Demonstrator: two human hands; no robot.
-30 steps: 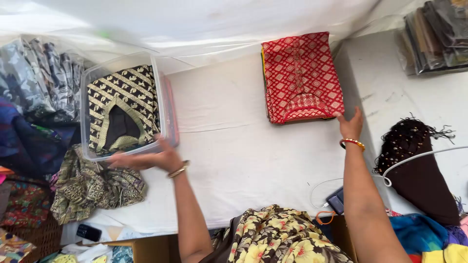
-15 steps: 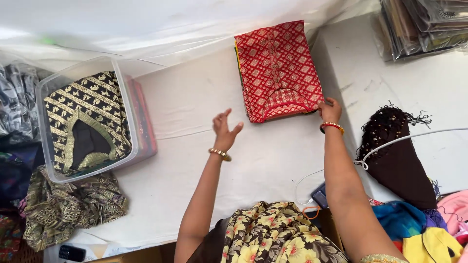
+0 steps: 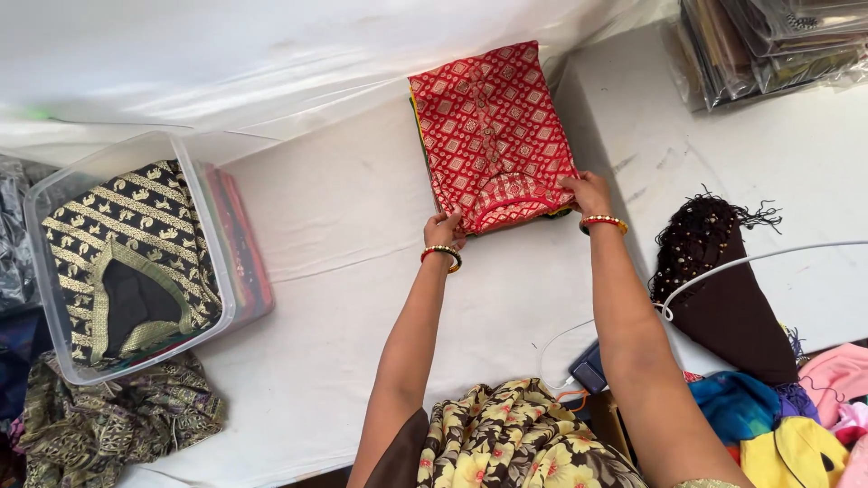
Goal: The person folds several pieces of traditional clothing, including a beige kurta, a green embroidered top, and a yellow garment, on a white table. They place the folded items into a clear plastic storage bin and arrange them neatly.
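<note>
A folded red patterned garment (image 3: 493, 136) lies on top of a small stack on the white-covered table (image 3: 362, 271). My left hand (image 3: 445, 230) grips its near left corner. My right hand (image 3: 588, 192) grips its near right corner. Both wrists wear bangles. Far to the left, a clear plastic box (image 3: 54, 190) leans on its side with a black and gold garment (image 3: 127, 262) inside.
A crumpled dark patterned cloth (image 3: 108, 420) lies below the box. A dark beaded cloth (image 3: 723, 280) and a white cable (image 3: 768, 258) sit at the right. Plastic-wrapped packets (image 3: 768, 45) are stacked at the far right. Colourful clothes (image 3: 796, 425) are piled at the lower right.
My left hand left the plastic box and crossed the table to the red garment's left corner. My right hand stayed at its right corner. The view shifted right.
</note>
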